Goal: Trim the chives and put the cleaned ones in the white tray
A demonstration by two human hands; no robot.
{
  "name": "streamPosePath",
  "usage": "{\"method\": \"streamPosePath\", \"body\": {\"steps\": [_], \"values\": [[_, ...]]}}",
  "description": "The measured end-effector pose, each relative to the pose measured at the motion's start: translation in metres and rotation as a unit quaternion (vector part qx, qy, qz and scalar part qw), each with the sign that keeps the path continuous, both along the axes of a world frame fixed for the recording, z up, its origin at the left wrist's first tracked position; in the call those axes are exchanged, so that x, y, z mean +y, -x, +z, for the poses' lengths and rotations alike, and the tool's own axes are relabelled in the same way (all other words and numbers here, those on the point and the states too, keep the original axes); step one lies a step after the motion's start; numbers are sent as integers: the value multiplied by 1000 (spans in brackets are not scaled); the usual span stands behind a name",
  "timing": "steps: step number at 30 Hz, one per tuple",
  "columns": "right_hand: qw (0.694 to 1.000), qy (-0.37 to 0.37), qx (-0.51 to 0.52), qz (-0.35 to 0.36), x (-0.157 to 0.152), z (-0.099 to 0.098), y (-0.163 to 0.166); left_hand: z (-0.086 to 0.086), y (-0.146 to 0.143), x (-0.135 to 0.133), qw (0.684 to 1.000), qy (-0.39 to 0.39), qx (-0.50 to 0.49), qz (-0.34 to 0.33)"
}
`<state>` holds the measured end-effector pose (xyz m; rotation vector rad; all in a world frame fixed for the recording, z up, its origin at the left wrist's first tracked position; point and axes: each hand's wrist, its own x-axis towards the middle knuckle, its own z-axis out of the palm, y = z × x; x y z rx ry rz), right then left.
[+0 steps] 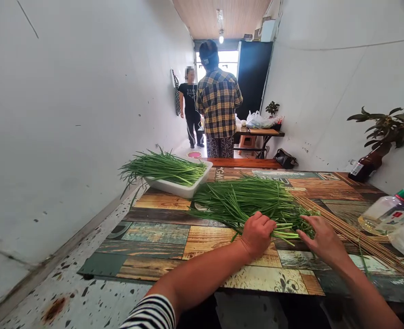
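so, a loose heap of garlic chives (246, 205) lies across the middle of the desk (147, 269), its pale stems showing near the hands and its long leaves fanning away from them. the left hand (258, 235) sits curled, knuckles up, over the stems, with a few white-green stalks poking out from under it to the right. the right hand (321, 240) is open, fingers spread and slightly bent, its fingertips (302, 233) resting on the near edge of the heap. a striped sleeve (150, 313) covers the upper left arm.

just right of the heap, a sheaf of bamboo skewers (345, 230) lies slantwise on the desk, touching the chives. beyond the heap sits a white plastic tray (174, 183) piled with more chives, some leaves hanging over its rim. further right are a clear plastic bottle (390, 210) and a tilted brown bottle (361, 170) with a leafy plant (386, 128) rising above it. past the desk runs a wooden bench (243, 163) with a black bag (285, 158) at its end. down the corridor, a person in a plaid shirt (218, 103) stands back to the camera, facing a person in black (190, 100), near a small table (259, 132) holding white plastic bags (258, 121).
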<state>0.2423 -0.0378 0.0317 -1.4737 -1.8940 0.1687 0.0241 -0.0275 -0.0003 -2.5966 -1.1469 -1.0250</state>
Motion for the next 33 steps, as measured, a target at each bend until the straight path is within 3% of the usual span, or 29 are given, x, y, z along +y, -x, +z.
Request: {"method": "streamPosePath", "body": {"steps": [2, 5, 8, 11, 16, 22, 26, 30, 33], "values": [[984, 128, 118, 43, -7, 2, 18, 0, 0, 1, 1000, 4, 8, -9], [923, 248, 291, 44, -11, -4, 37, 0, 1, 1, 1000, 6, 10, -20], [876, 263, 402, 36, -10, -14, 44, 4, 3, 0, 1000, 5, 14, -26], [861, 252, 439, 41, -8, -22, 42, 7, 4, -1, 999, 5, 16, -30], [874, 245, 415, 68, -12, -24, 36, 8, 3, -2, 999, 22, 18, -38], [924, 224, 295, 89, -17, -8, 32, 6, 4, -2, 996, 41, 43, -64], [943, 167, 286, 34, -8, -16, 19, 5, 4, -1, 996, 44, 46, -64], [938, 114, 327, -32, 2, -20, 3, 8, 4, -3, 997, 47, 50, -45], [970, 95, 223, -15, -1, -11, 0, 10, 4, -5, 996, 53, 63, -22]]}}
